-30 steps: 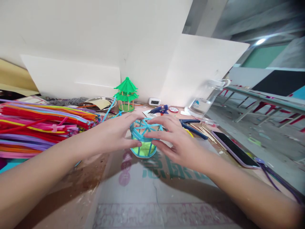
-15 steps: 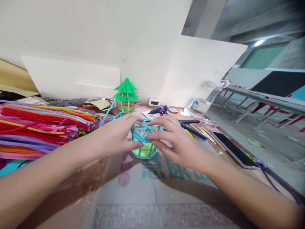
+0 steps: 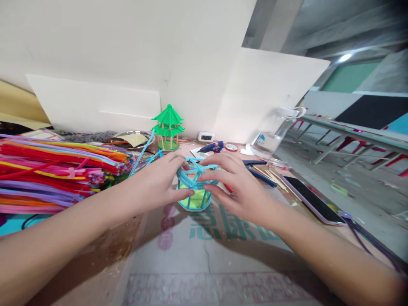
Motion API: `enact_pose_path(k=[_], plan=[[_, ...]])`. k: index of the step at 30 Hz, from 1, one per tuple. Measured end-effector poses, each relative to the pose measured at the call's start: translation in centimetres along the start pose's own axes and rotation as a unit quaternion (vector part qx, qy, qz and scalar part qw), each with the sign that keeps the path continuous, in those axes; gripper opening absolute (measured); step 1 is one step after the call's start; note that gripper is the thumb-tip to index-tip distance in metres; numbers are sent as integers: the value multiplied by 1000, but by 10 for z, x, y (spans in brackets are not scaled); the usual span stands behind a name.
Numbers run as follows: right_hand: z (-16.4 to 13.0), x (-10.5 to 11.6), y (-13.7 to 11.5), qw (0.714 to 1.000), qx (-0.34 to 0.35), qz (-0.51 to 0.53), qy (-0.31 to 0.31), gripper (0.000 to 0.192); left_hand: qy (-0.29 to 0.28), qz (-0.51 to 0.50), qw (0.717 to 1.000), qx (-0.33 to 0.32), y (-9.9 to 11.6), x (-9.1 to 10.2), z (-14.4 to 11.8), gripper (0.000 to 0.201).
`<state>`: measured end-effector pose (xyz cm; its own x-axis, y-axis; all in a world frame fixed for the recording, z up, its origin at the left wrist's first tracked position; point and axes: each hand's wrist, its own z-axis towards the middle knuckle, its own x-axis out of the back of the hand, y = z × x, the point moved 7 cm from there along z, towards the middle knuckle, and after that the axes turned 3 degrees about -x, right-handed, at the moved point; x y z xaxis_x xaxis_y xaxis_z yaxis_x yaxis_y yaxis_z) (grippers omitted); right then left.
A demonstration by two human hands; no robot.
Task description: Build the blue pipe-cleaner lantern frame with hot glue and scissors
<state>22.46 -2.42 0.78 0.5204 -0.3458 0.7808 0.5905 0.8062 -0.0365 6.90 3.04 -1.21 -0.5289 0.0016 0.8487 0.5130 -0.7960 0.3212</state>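
Observation:
Between my hands, a small blue pipe-cleaner frame (image 3: 193, 185) stands upright on the plastic-covered table. It has a round spoked top, upright posts and a bright green base (image 3: 198, 198). My left hand (image 3: 159, 180) grips its left side, thumb at the front and fingers curled behind the upper ring. From the right, my right hand (image 3: 237, 178) holds the upper ring with bent fingertips, its thumb low at the front. Fingers hide parts of both sides. Behind stands a green-roofed model pagoda (image 3: 168, 127) with thin wooden posts.
Bundles of coloured pipe cleaners (image 3: 47, 170) fill the left side. A blue glue gun (image 3: 212, 147), a white digital timer (image 3: 205, 136) and a water jug (image 3: 270, 136) stand behind. Rightward lie dark-handled pliers (image 3: 261, 175), wooden sticks (image 3: 274, 180) and a phone (image 3: 310, 199).
Both hands and the blue frame have shifted very slightly to the right. More of the spoked top shows between my fingers, and something red appears beneath my right fingers.

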Motion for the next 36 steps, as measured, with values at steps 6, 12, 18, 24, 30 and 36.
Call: enact_pose_path(k=[6,12,18,24,30,36], plan=[[3,6,0,1000,-2,10,1,18,2,6,999,32,0,-2,0,38],[-14,-2,50,980,-84,140,115,51,50,23,997,51,-13,-12,-1,45],[-53,-48,108,925,-202,219,235,44,81,38,995,-45,-11,-7,0,82],[-50,-58,105,923,-226,266,163,39,153,134,967,-156,23,-7,-11,35],[-39,-71,88,955,-208,213,4,29,185,187,952,-155,25,-9,-13,32],[-38,-79,81,955,-221,195,-37,34,185,197,951,-148,22,-4,-12,32]])
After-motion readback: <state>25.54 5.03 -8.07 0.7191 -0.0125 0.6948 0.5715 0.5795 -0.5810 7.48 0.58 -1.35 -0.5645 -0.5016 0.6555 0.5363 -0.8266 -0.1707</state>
